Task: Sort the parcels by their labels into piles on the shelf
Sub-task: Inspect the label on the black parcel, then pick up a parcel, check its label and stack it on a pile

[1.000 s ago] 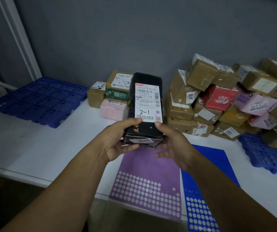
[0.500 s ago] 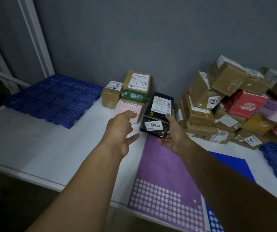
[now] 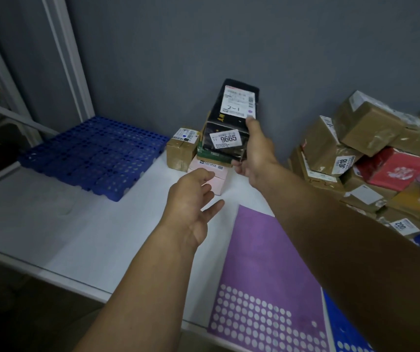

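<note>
At nine o'clock of the view a blue plastic pallet (image 3: pixel 94 153), a flat grid pierced with round holes, lies on the smooth white shelf (image 3: pixel 51 224) beside a white frame post (image 3: pixel 66 59). At its three o'clock a small brown cardboard box (image 3: pixel 179 151), taped and labelled, stands against the grey wall, touching a pale pink box (image 3: pixel 219 177) with a matte face. The left hand (image 3: pixel 189 207) hovers at the pink box's six o'clock, fingers loosely spread, holding nothing; whether its fingertips touch the box I cannot tell. On the pink box sits a green box (image 3: pixel 212 155), and over this stack, near twelve o'clock of the view, is the black parcel (image 3: pixel 226 123), a long glossy film-wrapped block tilted back toward the wall. Its top label reads "2-1" with a purple dot, its end label "9665". The right hand (image 3: pixel 257 153) grips it from its three o'clock side, thumb on the top label and fingers curled under the lower edge. At six o'clock a purple sheet (image 3: pixel 262 262) printed with rows of white dots lies flat, a blue sheet (image 3: pixel 341 331) at its four o'clock. At three o'clock a heap of parcels (image 3: pixel 330 148), mostly creased brown cardboard, leans on the wall, with a red parcel (image 3: pixel 394 171) among them.
</note>
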